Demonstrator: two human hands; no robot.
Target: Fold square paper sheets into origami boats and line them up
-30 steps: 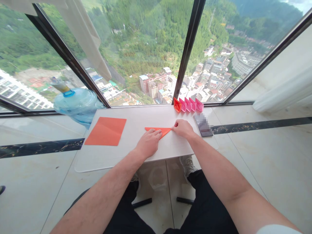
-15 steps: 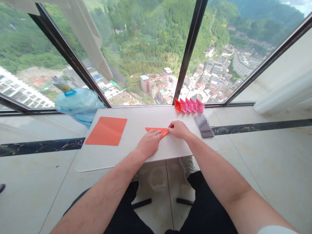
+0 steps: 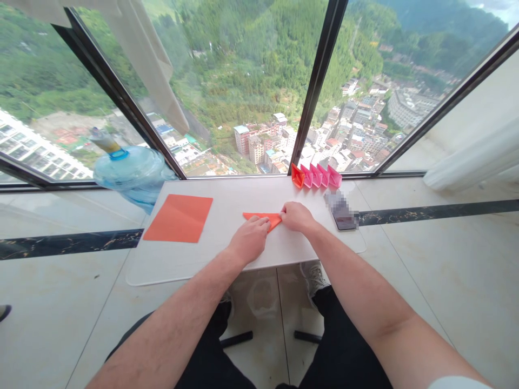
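A piece of orange paper [image 3: 274, 220], folded into a flat triangle, lies at the middle of the small white table [image 3: 227, 189]. My left hand [image 3: 249, 239] rests over its near side, fingertips closed down on it and pinning it to the tabletop. At the paper's right-hand corner, my right hand [image 3: 297, 217] has thumb and fingers pinched together on the tip. Both hands cover parts of the folds. Off to the left lies a square orange sheet [image 3: 178, 219], flat and unfolded.
Several folded paper pieces, an orange one [image 3: 297, 176] and pink ones [image 3: 320, 176], stand in a row at the table's back right edge. A phone [image 3: 344, 219] lies near the right end. A blue water bottle [image 3: 133, 173] stands behind the left corner, by the windows.
Almost nothing differs. Both hands keep their places on the folded orange paper, and the whole view has shifted very slightly.
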